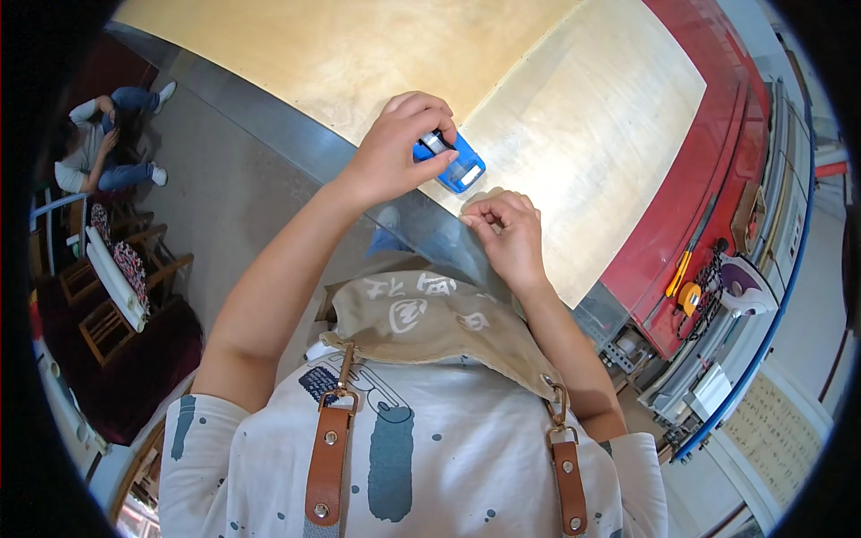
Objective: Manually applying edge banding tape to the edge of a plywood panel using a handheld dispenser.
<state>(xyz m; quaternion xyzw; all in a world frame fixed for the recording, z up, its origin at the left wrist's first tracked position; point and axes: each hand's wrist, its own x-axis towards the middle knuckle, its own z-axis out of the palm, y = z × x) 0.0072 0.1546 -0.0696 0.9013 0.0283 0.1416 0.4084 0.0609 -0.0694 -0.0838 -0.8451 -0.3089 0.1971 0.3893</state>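
Observation:
My left hand [390, 154] is closed around a blue tape dispenser [464, 172], fingers over its top and thumb along its near side. A pale roll shows between the fingers. The dispenser is at the near edge of a pale, wood-toned board [587, 134]. Just right of it and nearer to me, my right hand [513, 235] is pinched, thumb against forefinger, over the same board edge. What lies between those fingertips is too small or too clear to make out.
Another yellowish board [359, 54] meets this one at a seam. On the red surface [664, 269] at right lie a yellow-handled cutter [679, 273], a tape measure [689, 298] and a white-purple iron [746, 285]. At far left a person [103, 143] sits near wooden chairs [112, 327].

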